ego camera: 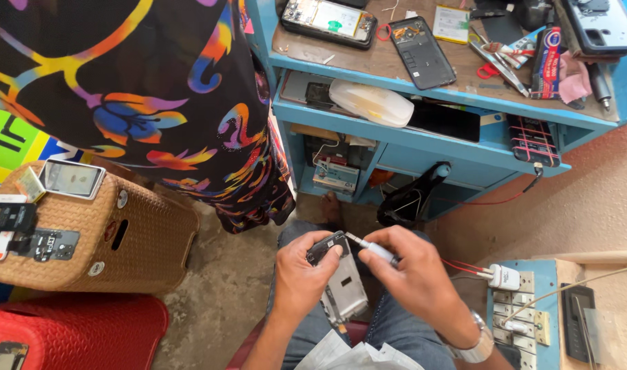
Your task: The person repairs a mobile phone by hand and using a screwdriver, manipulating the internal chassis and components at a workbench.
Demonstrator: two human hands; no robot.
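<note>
Left hand (pixel 301 274) grip closed round opened phone (pixel 337 277); right hand (pixel 413 274) pinching a pen-like tool (pixel 375 250) onto its top edge.

Phone sits over the lap, thumb pressed on the top end, likely to steady it against the tool tip; tool held low on the barrel, probably for fine control; blue surface (pixel 464 89) ahead carries three more opened phones plus scissors (pixel 495 62); wicker basket (pixel 142 240) left bears one small screen; socket board (pixel 526 308) right has one white charger plugged in.

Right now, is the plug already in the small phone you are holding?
Not yet: the plug tip sits just outside the phone's top corner.
</note>
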